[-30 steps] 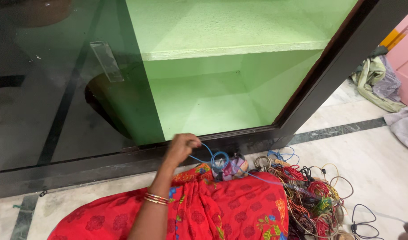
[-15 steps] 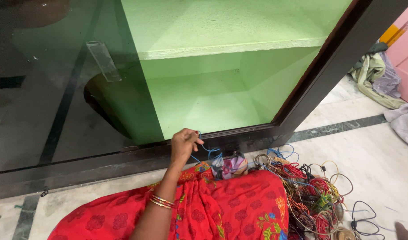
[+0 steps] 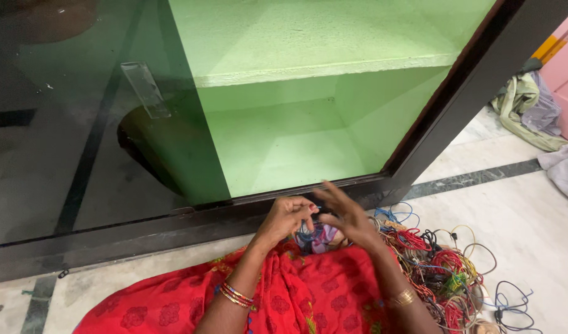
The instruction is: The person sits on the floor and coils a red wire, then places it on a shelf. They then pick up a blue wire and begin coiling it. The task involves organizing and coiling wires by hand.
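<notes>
My left hand [image 3: 288, 218] pinches a thin blue wire [image 3: 307, 232] just above my red flowered lap cloth [image 3: 296, 294]. My right hand [image 3: 346, 216] is right beside it, fingers spread, touching the same wire bundle over a small pinkish cloth bundle [image 3: 324, 237]. Both hands meet in front of the dark frame of a cupboard [image 3: 420, 154]. Whether the right hand grips the wire is unclear because of motion blur.
A tangled pile of red, yellow, black and blue wires [image 3: 445, 272] lies on the marble floor to my right. The green cupboard interior with a shelf [image 3: 321, 65] is ahead, behind a glass door [image 3: 92, 124]. Crumpled clothes [image 3: 531, 111] lie at far right.
My right hand has come in from the lower right to meet the left hand. The left hand has dropped lower and moved right, bringing the blue wire down to the lap.
</notes>
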